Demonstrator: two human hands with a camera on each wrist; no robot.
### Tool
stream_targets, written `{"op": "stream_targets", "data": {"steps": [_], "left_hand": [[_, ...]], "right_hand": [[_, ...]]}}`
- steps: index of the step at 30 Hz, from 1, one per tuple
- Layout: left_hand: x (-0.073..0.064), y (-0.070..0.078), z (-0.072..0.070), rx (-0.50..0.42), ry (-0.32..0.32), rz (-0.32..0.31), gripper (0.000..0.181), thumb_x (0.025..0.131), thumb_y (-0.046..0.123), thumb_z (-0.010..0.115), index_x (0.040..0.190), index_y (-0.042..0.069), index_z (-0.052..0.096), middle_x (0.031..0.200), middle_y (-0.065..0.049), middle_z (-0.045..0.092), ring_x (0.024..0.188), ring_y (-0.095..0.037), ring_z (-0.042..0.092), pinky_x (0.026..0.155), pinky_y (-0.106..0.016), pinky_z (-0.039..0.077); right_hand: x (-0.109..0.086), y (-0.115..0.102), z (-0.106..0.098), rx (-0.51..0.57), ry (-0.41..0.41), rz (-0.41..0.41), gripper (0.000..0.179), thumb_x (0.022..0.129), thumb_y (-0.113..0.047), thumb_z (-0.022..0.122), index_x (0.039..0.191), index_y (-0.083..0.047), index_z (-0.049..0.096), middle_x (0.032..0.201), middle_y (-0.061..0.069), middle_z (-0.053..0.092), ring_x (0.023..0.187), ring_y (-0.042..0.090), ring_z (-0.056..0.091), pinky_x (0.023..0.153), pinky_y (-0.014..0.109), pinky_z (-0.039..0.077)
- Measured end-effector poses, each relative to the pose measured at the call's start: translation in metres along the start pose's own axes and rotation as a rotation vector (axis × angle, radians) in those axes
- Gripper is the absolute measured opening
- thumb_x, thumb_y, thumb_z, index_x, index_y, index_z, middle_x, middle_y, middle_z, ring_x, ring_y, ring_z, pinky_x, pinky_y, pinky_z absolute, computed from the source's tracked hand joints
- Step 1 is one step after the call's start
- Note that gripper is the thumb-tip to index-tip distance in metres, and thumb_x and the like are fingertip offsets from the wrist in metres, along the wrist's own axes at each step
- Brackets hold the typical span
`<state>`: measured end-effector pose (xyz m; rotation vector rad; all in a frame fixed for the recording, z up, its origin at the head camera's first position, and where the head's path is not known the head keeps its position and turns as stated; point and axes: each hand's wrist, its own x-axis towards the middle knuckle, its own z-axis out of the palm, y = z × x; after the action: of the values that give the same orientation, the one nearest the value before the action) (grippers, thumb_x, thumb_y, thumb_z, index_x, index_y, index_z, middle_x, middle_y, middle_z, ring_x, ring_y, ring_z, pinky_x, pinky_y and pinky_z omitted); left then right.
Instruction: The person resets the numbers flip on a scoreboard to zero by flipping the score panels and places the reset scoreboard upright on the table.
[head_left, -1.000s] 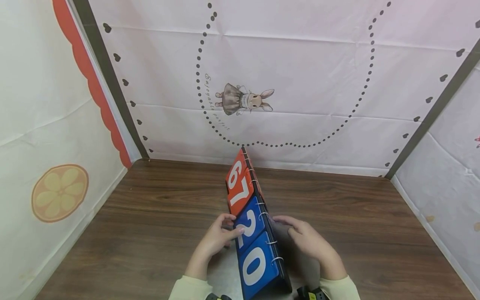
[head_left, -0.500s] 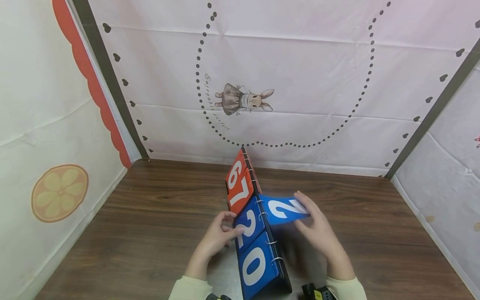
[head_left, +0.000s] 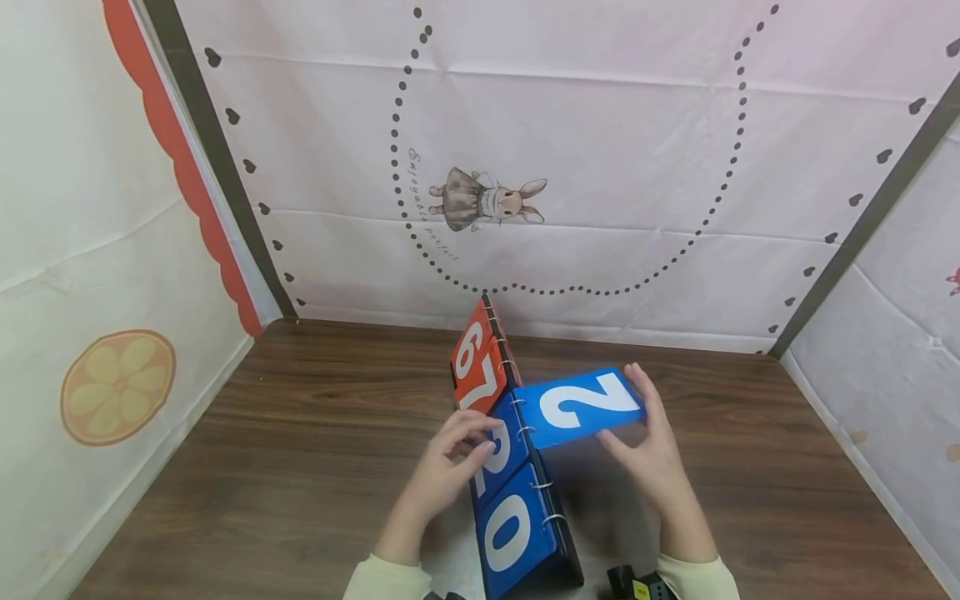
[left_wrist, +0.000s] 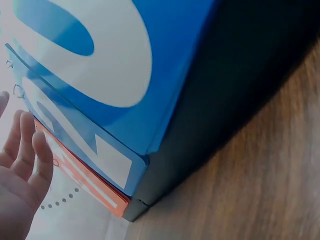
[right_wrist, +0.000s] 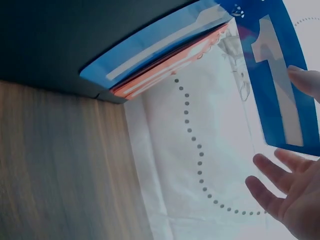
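A black tabletop flip scoreboard (head_left: 564,575) stands like a tent, its ring-bound number cards along the top spine. On its left face hang red cards (head_left: 474,358) at the far end and blue cards, the nearest a blue "0" card (head_left: 510,533). My right hand (head_left: 657,467) pinches the outer end of a raised blue card (head_left: 581,408), held out to the right. Its upper face reads "2"; in the right wrist view its underside reads "1". My left hand (head_left: 444,471) hovers by the blue "2" card (left_wrist: 85,132) on the left face, fingers loosely bent, holding nothing.
The scoreboard stands on a dark wood-grain table (head_left: 337,433). A white cloth wall (head_left: 600,167) with a rabbit print rises behind it, and more cloth walls close in both sides.
My right hand has taken the blue card from the scoreboard's right side and swung it up and outward. My left hand has lifted off the left face's edge and shifted slightly up.
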<state>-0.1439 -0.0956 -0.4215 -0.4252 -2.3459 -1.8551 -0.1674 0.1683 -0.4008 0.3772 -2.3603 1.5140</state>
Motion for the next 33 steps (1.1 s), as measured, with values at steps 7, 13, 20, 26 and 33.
{"op": "stream_targets", "data": {"steps": [7, 13, 20, 26, 33], "left_hand": [[0.002, -0.014, 0.005, -0.024, -0.104, 0.057, 0.032, 0.093, 0.015, 0.056, 0.124, 0.021, 0.058, 0.111, 0.002, 0.051, 0.100, -0.018, 0.047, 0.082, -0.033, 0.049], [0.002, -0.012, 0.007, 0.026, -0.125, 0.084, 0.035, 0.094, 0.013, 0.054, 0.126, 0.025, 0.056, 0.108, 0.003, 0.047, 0.098, -0.019, 0.047, 0.080, -0.031, 0.049], [0.001, -0.010, 0.007, 0.071, -0.134, 0.077, 0.038, 0.094, 0.010, 0.052, 0.128, 0.028, 0.053, 0.109, 0.003, 0.046, 0.099, -0.017, 0.046, 0.080, -0.029, 0.049], [0.001, -0.008, 0.007, 0.066, -0.147, 0.073, 0.039, 0.094, 0.011, 0.052, 0.129, 0.028, 0.051, 0.111, 0.004, 0.044, 0.100, -0.015, 0.045, 0.082, -0.029, 0.048], [0.001, -0.006, 0.007, 0.112, -0.163, 0.077, 0.041, 0.095, 0.011, 0.050, 0.131, 0.031, 0.049, 0.110, 0.004, 0.043, 0.101, -0.015, 0.044, 0.083, -0.027, 0.047]], "right_hand": [[-0.001, -0.008, 0.000, 0.209, -0.041, 0.205, 0.081, 0.090, -0.014, 0.061, 0.148, -0.018, 0.006, 0.142, 0.021, 0.030, 0.124, 0.040, 0.038, 0.095, 0.052, 0.037], [-0.003, -0.013, 0.003, 0.174, -0.092, 0.229, 0.034, 0.098, -0.015, 0.045, 0.124, 0.005, 0.051, 0.122, 0.020, 0.055, 0.114, 0.032, 0.049, 0.095, 0.050, 0.039], [-0.006, -0.023, 0.010, 0.281, -0.156, 0.188, 0.039, 0.101, -0.017, 0.033, 0.112, 0.011, 0.058, 0.099, 0.000, 0.066, 0.097, 0.015, 0.060, 0.091, 0.041, 0.042], [-0.007, -0.024, 0.014, 0.444, -0.219, 0.042, 0.046, 0.103, -0.023, 0.028, 0.121, 0.014, 0.048, 0.105, -0.005, 0.066, 0.098, 0.015, 0.061, 0.084, 0.029, 0.047], [-0.011, -0.029, 0.018, 0.410, -0.242, 0.014, 0.043, 0.103, -0.023, 0.029, 0.129, 0.007, 0.046, 0.118, -0.003, 0.062, 0.106, 0.016, 0.058, 0.094, 0.042, 0.041]]}}
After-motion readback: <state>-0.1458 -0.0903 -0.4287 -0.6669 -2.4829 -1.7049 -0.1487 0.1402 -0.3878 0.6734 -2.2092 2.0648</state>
